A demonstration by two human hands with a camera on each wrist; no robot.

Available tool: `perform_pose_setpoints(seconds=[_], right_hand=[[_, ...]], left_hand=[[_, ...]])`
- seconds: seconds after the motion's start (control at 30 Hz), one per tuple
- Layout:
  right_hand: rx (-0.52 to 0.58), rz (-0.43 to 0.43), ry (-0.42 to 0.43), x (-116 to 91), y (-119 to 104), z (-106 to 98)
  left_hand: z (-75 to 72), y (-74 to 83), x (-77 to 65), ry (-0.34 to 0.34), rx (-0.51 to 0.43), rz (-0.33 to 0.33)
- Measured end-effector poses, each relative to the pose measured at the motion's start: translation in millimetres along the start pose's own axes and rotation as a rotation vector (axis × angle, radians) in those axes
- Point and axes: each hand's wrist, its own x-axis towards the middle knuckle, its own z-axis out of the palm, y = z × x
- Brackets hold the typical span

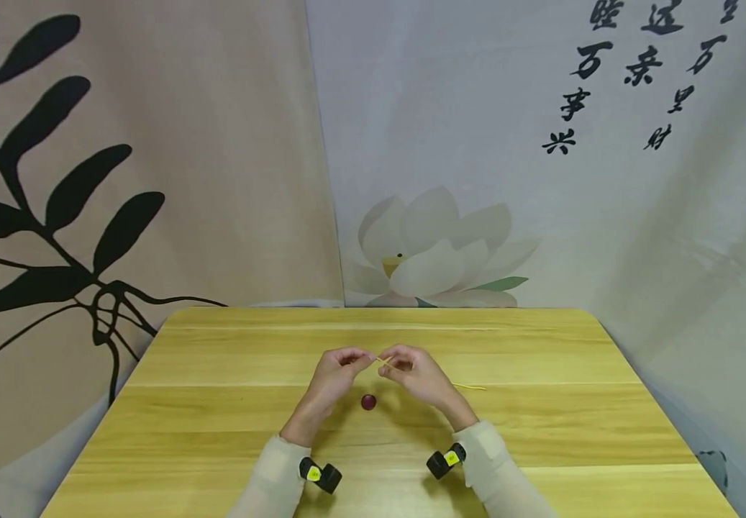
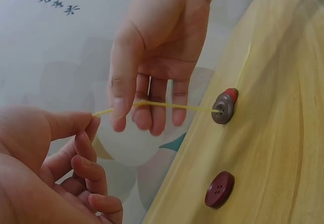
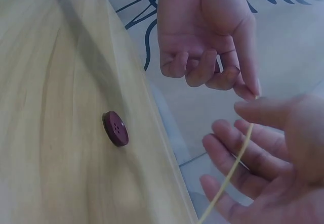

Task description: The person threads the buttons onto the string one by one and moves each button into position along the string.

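Note:
My left hand pinches one end of a thin yellow cord between thumb and forefinger. Opposite it, my right hand has its thumb lying across the cord, with the fingers loosely spread and a gap from the thumb in the head view. The cord runs on to a grey-brown button, which is threaded on it and rests on the table with a red piece behind. Both are hidden in the head view. A loose maroon button with holes lies between the forearms.
The wooden table lies below both hands. Past the right wrist, the cord's far tail lies on the tabletop. A printed curtain hangs behind the table's back edge. Black cameras are strapped to both sleeves.

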Motion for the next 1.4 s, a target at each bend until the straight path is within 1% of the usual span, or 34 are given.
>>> perform_pose_setpoints(seconds=[0.2, 0.3, 0.43, 0.57, 0.67, 0.83, 0.9, 1.07, 1.2, 1.4], right_hand=[[0.038, -0.003, 0.042, -1.7, 0.2, -3.5], [0.037, -0.009, 0.055, -1.5, 1.1, -5.2], [0.033, 0.007, 0.080, -1.2, 1.5, -6.5], [0.024, 0.010, 0.089, -9.3, -23.5, -10.7], [0.021, 0.012, 0.083, -13.4, -35.6, -13.2], [0.022, 0.019, 0.107, -5.0, -7.8, -10.6], [0.030, 0.020, 0.113, -3.3, -0.7, -10.3], [0.057, 0.016, 0.106, -4.0, 2.2, -12.2], [0.064, 0.012, 0.102, -4.6, 2.1, -13.7], [0.065, 0.018, 0.094, -4.2, 3.1, -13.7]], left_hand=[[1.3, -2.3, 1.1, -0.011, -0.012, -0.005], [2.2, -2.7, 2.0, -0.012, -0.012, -0.008], [3.3, -2.1, 2.1, -0.011, -0.016, -0.010], [3.4, -2.8, 2.1, -0.013, -0.012, -0.015], [3.4, -3.8, 2.1, -0.014, -0.001, -0.012], [4.8, -4.1, 2.5, -0.015, 0.003, -0.014], [5.6, -4.6, 3.0, -0.019, -0.001, -0.018], [7.4, -4.2, 3.3, -0.030, -0.003, -0.019], [8.1, -5.2, 3.1, -0.028, -0.002, -0.020], [9.8, -6.0, 3.7, -0.042, -0.003, -0.016]])
